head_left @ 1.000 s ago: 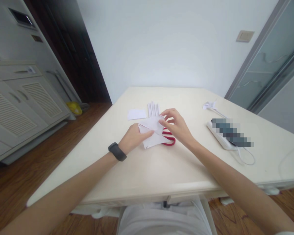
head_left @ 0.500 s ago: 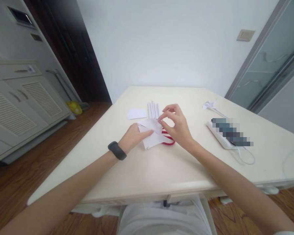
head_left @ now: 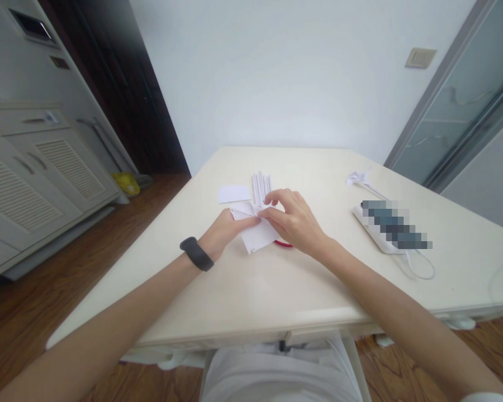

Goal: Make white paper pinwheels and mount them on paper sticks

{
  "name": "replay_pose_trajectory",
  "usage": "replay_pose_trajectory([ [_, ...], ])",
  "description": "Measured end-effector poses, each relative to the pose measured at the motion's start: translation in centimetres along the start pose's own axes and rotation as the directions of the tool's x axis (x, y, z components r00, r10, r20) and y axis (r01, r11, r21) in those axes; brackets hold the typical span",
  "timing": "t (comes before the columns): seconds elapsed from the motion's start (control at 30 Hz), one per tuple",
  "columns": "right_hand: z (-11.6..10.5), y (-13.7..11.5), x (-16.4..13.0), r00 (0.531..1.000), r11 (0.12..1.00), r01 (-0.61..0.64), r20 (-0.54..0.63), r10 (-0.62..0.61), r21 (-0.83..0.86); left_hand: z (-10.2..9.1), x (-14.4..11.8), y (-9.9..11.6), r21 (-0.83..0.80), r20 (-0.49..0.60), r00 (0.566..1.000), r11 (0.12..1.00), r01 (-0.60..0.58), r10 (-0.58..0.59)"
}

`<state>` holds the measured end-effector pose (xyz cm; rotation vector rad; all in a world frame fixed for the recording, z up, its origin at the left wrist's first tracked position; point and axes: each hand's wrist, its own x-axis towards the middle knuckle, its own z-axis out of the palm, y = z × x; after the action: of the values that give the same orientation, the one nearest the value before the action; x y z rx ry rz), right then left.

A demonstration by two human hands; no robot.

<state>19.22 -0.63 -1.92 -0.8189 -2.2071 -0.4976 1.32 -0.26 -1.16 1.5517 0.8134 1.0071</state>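
My left hand [head_left: 225, 230], with a black band on its wrist, is closed on the left side of a square white paper [head_left: 257, 237] with slits cut in from its corners. Its thumb presses near the paper's middle. My right hand [head_left: 293, 218] pinches a corner flap of the same paper, folded in toward the centre close to the left thumb. The paper is held above the table. Part of a red scissors handle [head_left: 283, 244] shows beneath it; my right hand and the paper hide the rest.
Several thin rolled paper sticks [head_left: 260, 187] lie just beyond my hands. Left of them is a flat white sheet [head_left: 233, 194]. At the right are a paper pinwheel [head_left: 358, 177] on a stick and a white device [head_left: 371, 231] with a cable, topped by a blurred-out item. The table [head_left: 243, 304] meets a wall.
My right hand has moved left and slightly down, bringing the paper's corner flap in to the middle beside my left thumb. More of the scissors is now covered.
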Motion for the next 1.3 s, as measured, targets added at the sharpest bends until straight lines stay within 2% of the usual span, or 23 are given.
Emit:
replay_pose_trajectory([
  [0.17, -0.1, 0.0, 0.0, 0.999, 0.998, 0.034, 0.001, -0.034, -0.049, 0.2, -0.1, 0.2, -0.022, 0.032, 0.999, 1.0, -0.012, 0.012],
  [0.43, -0.7, 0.0, 0.1, 1.0, 0.999, 0.015, 0.019, -0.015, 0.033, 0.2, 0.0, 0.1, -0.031, -0.042, 0.998, 0.998, -0.05, 0.049],
  [0.53, -0.9, -0.4, 0.3, 0.998, 0.985, -0.054, -0.024, 0.059, 0.166, 0.0, 0.1, 0.0, 0.006, -0.055, 0.995, 0.997, -0.077, 0.077],
  [0.67, -0.8, -0.8, 0.6, 0.971, 0.916, -0.208, -0.044, 0.237, 0.343, -0.1, 0.1, 0.1, 0.113, -0.091, 0.993, 0.992, -0.061, 0.072],
  [0.83, -0.6, -0.6, 0.8, 0.895, 0.768, -0.384, 0.001, 0.447, 0.513, -0.2, 0.2, -0.1, 0.218, -0.143, 0.987, 0.975, -0.043, 0.076],
  [0.97, -0.8, 0.1, 0.8, 0.803, 0.574, -0.502, 0.102, 0.588, 0.647, -0.5, 0.3, -0.4, 0.356, -0.16, 0.979, 0.932, -0.059, 0.123],
  [1.1, -1.2, 0.9, 0.7, 0.709, 0.348, -0.587, 0.257, 0.657, 0.731, -0.4, 0.1, -0.2, 0.589, -0.158, 0.965, 0.804, -0.079, 0.211],
  [1.2, -1.4, 1.3, 0.6, 0.677, 0.226, -0.619, 0.364, 0.64, 0.753, -0.2, -0.1, 0.3, 0.727, -0.109, 0.934, 0.668, -0.159, 0.341],
  [1.3, -1.6, 1.7, 0.6, 0.653, 0.148, -0.642, 0.435, 0.62, 0.753, -0.2, -0.1, 0.6, 0.795, -0.041, 0.907, 0.564, -0.225, 0.419],
])
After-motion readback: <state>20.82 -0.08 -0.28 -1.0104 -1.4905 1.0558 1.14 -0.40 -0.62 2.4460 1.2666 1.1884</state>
